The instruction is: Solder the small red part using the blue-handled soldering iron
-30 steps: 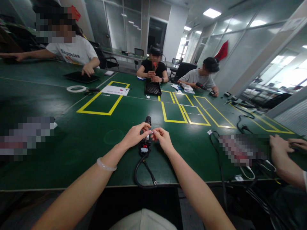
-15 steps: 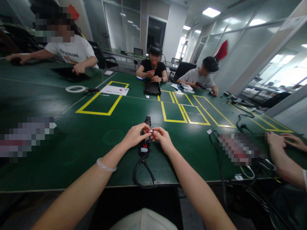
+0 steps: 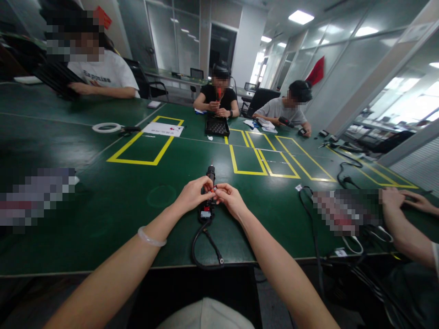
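My left hand and my right hand meet fingertip to fingertip over the table. Pinched between them is a small red-and-white piece, too small to name and partly covered by my fingers. Directly beneath my hands lies a black, tube-shaped device with its narrow tip pointing away from me. Its middle is hidden by my fingers; a red part and a pale label show at its near end. A black cable loops from it towards the table edge and ends in a metal ring-like tip.
Yellow tape rectangles mark the green table. Farther off lie a white sheet, a white ring-shaped roll and a black tray. Co-workers sit across and at left; another person's hands and cables are at right.
The small piece has turned slightly between my fingertips, and my right fingers have shifted a little. At far left, a co-worker has lifted a dark, flat object off the table.
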